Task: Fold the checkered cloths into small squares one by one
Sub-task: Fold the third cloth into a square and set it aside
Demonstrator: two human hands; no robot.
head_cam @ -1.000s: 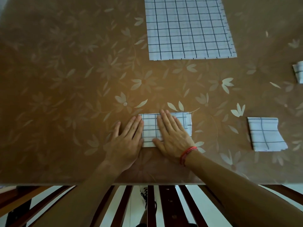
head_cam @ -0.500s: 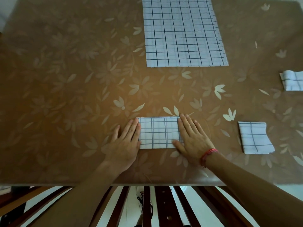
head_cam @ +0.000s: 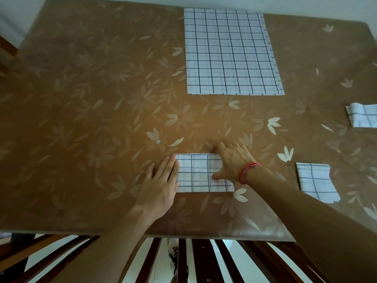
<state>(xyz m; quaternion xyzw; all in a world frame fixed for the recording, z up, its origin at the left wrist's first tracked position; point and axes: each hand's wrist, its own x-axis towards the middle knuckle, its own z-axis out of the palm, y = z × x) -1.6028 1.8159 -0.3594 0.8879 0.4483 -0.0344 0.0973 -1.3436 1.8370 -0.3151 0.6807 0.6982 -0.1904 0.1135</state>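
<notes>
A wide stretch of bare brown flowered surface is seen on the table (head_cam: 98, 123) from the left hand (head_cam: 161, 186) out to the left edge, and another band of it lies between the hands and the far edge. At the middle of the far edge an unfolded checkered cloth (head_cam: 232, 52) is spread flat, well apart from the work. Toward the right edge a folded square (head_cam: 315, 180) is laid near the right forearm, and a second folded piece (head_cam: 362, 117) is cut off by the frame at the right edge itself (its outline can be only partly judged). Dark wooden slats (head_cam: 204, 260) are seen below the near edge. The folded cloth strip (head_cam: 200, 174) is placed close to the middle of the near edge, its long sides parallel to that edge; it is white with a dark blue grid, flat, with crisp edges. The left hand is laid flat with straight, closed fingers against the strip's left end. The right hand (head_cam: 232, 162), with a red wristband (head_cam: 248, 170), is spread over the right end, thumb on the cloth, fingers reaching the far right corner; they are blurred, so whether the corner is pinched cannot be told.
</notes>
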